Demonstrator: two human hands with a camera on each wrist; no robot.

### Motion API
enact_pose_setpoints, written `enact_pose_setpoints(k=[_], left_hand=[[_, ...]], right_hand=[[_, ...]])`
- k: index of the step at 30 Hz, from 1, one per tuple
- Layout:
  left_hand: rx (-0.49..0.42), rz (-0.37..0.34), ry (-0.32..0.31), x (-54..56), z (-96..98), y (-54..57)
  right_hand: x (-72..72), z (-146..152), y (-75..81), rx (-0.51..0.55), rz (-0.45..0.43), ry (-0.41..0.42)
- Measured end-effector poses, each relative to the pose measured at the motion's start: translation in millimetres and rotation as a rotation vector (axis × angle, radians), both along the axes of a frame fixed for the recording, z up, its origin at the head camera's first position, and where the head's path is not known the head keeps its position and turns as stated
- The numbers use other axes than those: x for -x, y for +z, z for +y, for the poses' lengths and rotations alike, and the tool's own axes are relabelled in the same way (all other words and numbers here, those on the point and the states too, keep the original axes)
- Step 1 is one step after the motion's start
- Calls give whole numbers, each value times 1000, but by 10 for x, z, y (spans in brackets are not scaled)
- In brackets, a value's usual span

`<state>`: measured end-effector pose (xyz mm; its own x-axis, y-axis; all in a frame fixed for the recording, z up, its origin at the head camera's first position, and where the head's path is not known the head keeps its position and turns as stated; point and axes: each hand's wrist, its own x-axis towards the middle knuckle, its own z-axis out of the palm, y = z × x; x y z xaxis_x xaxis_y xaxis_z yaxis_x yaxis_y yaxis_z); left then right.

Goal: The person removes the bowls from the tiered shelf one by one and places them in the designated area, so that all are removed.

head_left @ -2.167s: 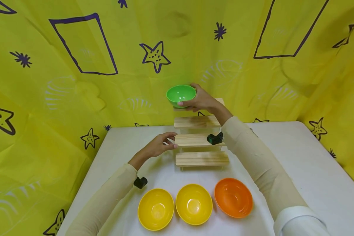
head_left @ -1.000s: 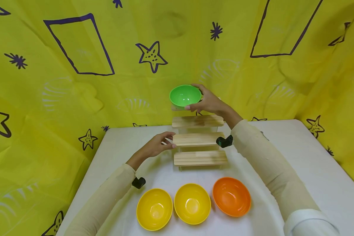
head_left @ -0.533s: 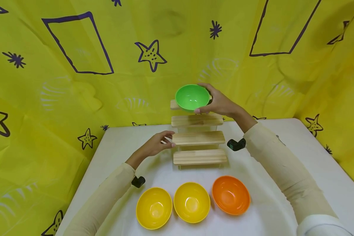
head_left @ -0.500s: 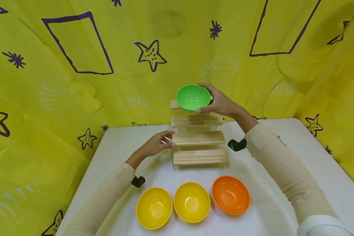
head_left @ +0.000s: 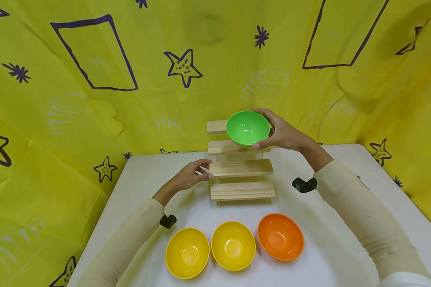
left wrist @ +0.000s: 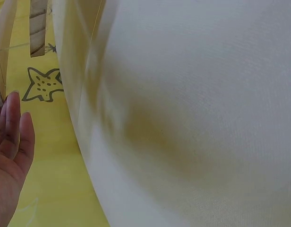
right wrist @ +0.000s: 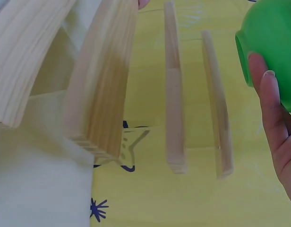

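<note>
My right hand (head_left: 285,131) grips a green bowl (head_left: 247,129) by its right side, thumb at the front of the rim. The bowl is in the air, in front of the top tiers of a stepped wooden stand (head_left: 241,168); the right wrist view shows its green underside (right wrist: 273,52) apart from the planks. At the left end of the second plank from the bottom, my left hand (head_left: 192,174) pinches the edge between fingers and thumb. In the left wrist view the left hand's fingers (left wrist: 12,123) are against a plank end, partly out of frame.
Two yellow bowls (head_left: 172,255) (head_left: 233,265) and an orange bowl (head_left: 291,249) stand in a row on the white table (head_left: 147,167), in front of the stand. A yellow patterned cloth (head_left: 208,48) hangs behind and at both sides.
My right hand has carried the green bowl to the right, and lately down and nearer, off the top tier's left end. My left hand stays at the same plank.
</note>
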<state>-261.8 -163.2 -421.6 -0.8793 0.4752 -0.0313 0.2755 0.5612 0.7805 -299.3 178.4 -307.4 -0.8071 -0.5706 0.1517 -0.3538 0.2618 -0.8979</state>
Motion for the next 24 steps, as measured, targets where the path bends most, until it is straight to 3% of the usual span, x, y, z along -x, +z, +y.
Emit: enact_pose_setpoints(k=[17, 24], left_hand=[[-2, 1, -6, -14, 2, 14], [-1, 7, -11, -31, 6, 21]], right_hand=[[-378, 332, -202, -2, -9, 44], [-525, 466, -284, -5, 3, 25]])
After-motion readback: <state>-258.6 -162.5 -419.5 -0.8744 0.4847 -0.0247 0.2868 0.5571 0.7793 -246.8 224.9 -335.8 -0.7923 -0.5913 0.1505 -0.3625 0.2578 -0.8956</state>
